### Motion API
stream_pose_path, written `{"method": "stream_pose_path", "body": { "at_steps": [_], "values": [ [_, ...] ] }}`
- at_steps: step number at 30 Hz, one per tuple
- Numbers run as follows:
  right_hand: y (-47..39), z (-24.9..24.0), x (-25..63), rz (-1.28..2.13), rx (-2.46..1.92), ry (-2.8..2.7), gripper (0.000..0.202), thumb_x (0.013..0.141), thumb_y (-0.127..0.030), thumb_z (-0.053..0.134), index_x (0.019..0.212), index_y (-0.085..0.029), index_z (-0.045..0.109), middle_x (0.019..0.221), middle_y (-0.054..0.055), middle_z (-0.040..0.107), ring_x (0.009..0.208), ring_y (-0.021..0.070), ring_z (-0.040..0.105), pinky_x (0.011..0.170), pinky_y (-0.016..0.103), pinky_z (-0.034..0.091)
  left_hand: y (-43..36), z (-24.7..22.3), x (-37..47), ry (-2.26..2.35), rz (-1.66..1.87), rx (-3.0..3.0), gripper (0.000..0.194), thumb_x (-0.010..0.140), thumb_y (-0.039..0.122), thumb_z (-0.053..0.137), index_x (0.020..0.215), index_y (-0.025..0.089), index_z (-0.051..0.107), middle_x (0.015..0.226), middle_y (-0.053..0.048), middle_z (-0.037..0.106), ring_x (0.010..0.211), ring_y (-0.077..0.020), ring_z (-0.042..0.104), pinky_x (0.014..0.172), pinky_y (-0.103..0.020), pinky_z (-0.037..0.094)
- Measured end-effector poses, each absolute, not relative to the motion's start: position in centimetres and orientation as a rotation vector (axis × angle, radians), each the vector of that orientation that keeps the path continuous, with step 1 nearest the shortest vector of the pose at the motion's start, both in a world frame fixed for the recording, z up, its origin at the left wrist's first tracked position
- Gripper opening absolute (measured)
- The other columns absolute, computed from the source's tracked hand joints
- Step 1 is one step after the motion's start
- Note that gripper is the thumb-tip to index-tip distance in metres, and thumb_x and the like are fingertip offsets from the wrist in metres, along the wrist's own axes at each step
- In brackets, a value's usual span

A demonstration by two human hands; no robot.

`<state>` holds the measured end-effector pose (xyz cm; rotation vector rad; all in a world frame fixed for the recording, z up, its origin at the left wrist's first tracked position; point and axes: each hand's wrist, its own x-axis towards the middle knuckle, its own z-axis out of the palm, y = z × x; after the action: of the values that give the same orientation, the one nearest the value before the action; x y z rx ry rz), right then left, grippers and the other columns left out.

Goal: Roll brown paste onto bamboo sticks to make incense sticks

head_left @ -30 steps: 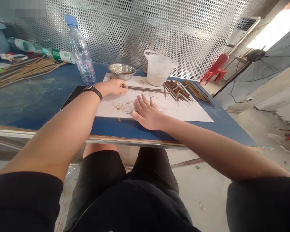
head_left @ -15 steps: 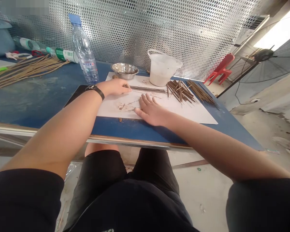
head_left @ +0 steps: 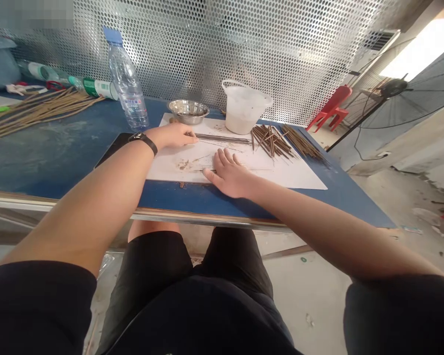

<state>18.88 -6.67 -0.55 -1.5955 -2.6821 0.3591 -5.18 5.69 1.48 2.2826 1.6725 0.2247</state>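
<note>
My left hand [head_left: 175,135], with a dark watch on its wrist, has its fingers closed at the left end of a row of thin dark sticks [head_left: 224,139]. Whether it grips one of them is too small to tell. My right hand [head_left: 229,173] lies flat, fingers spread, near the front edge of a white board [head_left: 299,176]. A thin stick [head_left: 262,170] shows to the right of it, partly hidden under the hand. Brown crumbs [head_left: 184,164] lie between my hands. A pile of brown sticks [head_left: 273,140] rests at the board's right.
Behind the board's middle are a metal bowl [head_left: 188,111] and a white bucket [head_left: 244,107]. A tall plastic bottle [head_left: 128,81] stands left of them. Long tan strips [head_left: 40,111] lie at the far left. More sticks [head_left: 304,143] are at the right, before a perforated metal panel [head_left: 185,44].
The view has shifted slightly. A thin stick now shows to the right of my right hand, which stays flat on the board. My left hand keeps its place by the row of sticks.
</note>
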Motion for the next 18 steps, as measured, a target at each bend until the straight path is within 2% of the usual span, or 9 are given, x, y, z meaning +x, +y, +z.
{"method": "stream_pose_path", "body": {
  "at_steps": [3,7,9,12,15,18],
  "values": [
    [-3.2,-0.5,17.9,0.361,-1.686,-2.646,0.121,0.100,-0.084,-0.003,0.177,0.010,0.009,0.188,0.028,-0.001,0.175,0.0419,-0.008,0.140,0.062,0.000,5.5,1.5,-5.1,1.664,0.227,2.292,0.063,0.087,0.068,0.063,0.131,0.027,0.079,0.129,-0.009,0.081,0.115,-0.0319,0.071,0.092,-0.036,0.051],
    [-0.2,-0.6,17.7,0.387,-1.646,-2.617,0.114,0.101,-0.082,0.000,0.180,0.000,0.009,0.189,0.023,0.002,0.175,0.0414,-0.009,0.138,0.066,-0.002,5.4,1.6,-5.1,1.660,0.223,2.287,0.062,0.087,0.069,0.063,0.129,0.027,0.080,0.131,-0.010,0.080,0.114,-0.0331,0.071,0.090,-0.037,0.051],
    [0.0,-0.8,18.0,0.328,-1.571,-2.595,0.113,0.102,-0.081,0.003,0.180,0.000,0.010,0.189,0.023,0.004,0.175,0.0422,-0.009,0.138,0.067,-0.002,5.5,1.6,-5.1,1.662,0.229,2.287,0.060,0.089,0.069,0.061,0.128,0.028,0.081,0.128,-0.010,0.081,0.113,-0.0332,0.071,0.091,-0.038,0.050],
    [-1.6,-0.8,18.5,0.262,-1.470,-2.605,0.113,0.104,-0.080,0.006,0.177,0.005,0.014,0.188,0.026,0.007,0.175,0.0436,-0.008,0.139,0.067,0.000,5.5,1.6,-5.1,1.671,0.233,2.303,0.057,0.092,0.067,0.060,0.128,0.027,0.080,0.129,-0.009,0.081,0.113,-0.0322,0.071,0.092,-0.038,0.050],
    [-4.9,-0.5,19.2,0.338,-1.434,-2.706,0.115,0.105,-0.081,0.006,0.175,0.008,0.021,0.187,0.029,0.010,0.175,0.0459,-0.001,0.139,0.067,0.007,5.4,1.8,-5.0,1.685,0.207,2.313,0.056,0.093,0.064,0.061,0.130,0.026,0.079,0.133,-0.009,0.080,0.114,-0.0318,0.071,0.092,-0.037,0.050],
    [-8.7,-0.1,20.0,0.385,-1.443,-2.775,0.124,0.100,-0.088,0.003,0.176,0.008,0.019,0.187,0.028,0.009,0.174,0.0465,0.002,0.141,0.064,0.011,5.2,2.0,-5.0,1.702,0.181,2.302,0.057,0.093,0.066,0.061,0.131,0.028,0.079,0.139,-0.010,0.077,0.116,-0.0334,0.070,0.090,-0.038,0.051]
  ]
}}
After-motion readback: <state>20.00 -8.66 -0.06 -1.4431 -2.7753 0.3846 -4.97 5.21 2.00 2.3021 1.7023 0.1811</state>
